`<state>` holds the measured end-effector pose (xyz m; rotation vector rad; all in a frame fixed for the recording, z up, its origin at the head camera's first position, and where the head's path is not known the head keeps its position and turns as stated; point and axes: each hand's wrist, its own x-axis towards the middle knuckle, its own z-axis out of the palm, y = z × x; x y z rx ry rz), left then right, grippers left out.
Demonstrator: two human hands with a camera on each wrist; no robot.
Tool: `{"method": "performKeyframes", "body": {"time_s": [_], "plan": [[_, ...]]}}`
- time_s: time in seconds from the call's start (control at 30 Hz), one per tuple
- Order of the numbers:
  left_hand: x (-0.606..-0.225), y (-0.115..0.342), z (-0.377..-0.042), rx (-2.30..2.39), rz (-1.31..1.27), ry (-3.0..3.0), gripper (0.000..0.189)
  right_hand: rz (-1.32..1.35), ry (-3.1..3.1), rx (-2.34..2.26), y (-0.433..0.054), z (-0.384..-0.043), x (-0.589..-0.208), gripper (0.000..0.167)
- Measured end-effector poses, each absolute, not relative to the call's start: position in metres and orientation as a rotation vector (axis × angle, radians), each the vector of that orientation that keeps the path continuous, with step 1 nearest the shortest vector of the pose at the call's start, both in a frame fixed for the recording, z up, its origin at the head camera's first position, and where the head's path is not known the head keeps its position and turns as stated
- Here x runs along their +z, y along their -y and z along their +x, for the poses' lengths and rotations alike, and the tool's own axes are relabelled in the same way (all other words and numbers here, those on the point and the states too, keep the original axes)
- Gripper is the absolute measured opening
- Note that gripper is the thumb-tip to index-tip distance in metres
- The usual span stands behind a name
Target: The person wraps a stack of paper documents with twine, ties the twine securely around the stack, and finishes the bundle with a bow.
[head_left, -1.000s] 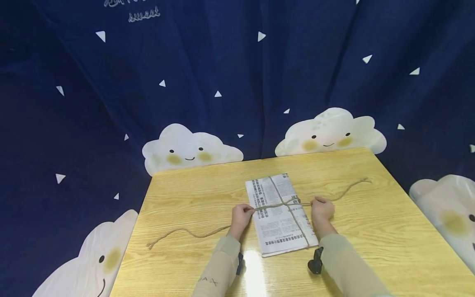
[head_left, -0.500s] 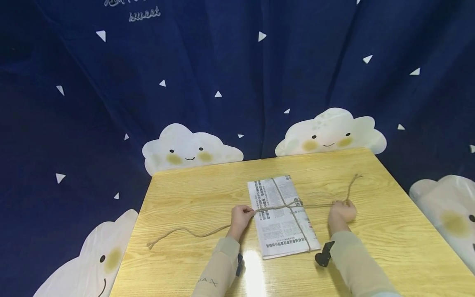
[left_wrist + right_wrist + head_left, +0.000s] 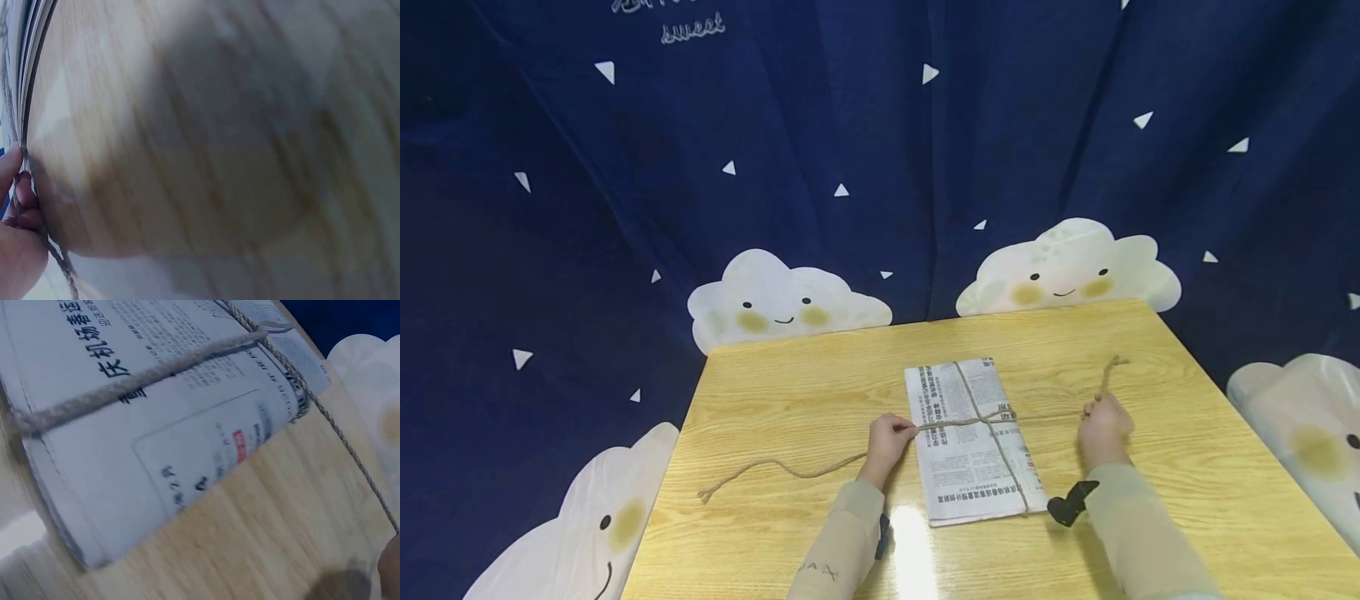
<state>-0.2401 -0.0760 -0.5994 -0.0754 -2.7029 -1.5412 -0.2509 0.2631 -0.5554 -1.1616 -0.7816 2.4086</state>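
A folded stack of newspaper [image 3: 955, 475] lies on the wooden table, with brown twine [image 3: 1009, 467] running along it and across it and meeting at a crossing on top. At the stack's left edge my left hand [image 3: 886, 443] pinches the twine between thumb and fingers; a loose tail trails off to the left. Out to the right of the stack, my right hand [image 3: 1105, 425] grips the other end, and a short tail sticks up beyond it. Between that hand and the crossing the twine looks taut. In the right wrist view, only a bit of the right hand [image 3: 390, 569] shows.
The wooden table [image 3: 775, 375] extends around the stack on all sides. A dark blue curtain [image 3: 850, 125] with white clouds hangs behind it. Dark straps [image 3: 1070, 504] sit at the sleeves' cuffs.
My right hand has moved to the right, away from the stack, pulling the twine straight. The stack has shifted slightly right and toward me. The left hand has barely moved.
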Motion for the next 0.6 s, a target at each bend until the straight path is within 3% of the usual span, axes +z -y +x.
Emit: {"method": "performKeyframes", "body": {"time_s": [0.17, 0.33, 0.6], "plan": [[-0.599, 0.076, -0.24, -1.539, -0.078, 2.712, 0.006, -0.768, 0.951, 2.699, -0.272, -0.253, -0.545, 0.014], [-0.599, 0.076, -0.241, -1.531, -0.076, 2.725, 0.006, -0.319, 1.328, 2.932, -0.279, -0.257, -0.543, 0.017], [-0.599, 0.077, -0.241, -1.537, -0.081, 2.718, 0.006, 0.154, 2.259, 2.6, -0.26, -0.271, -0.549, 0.021]]}}
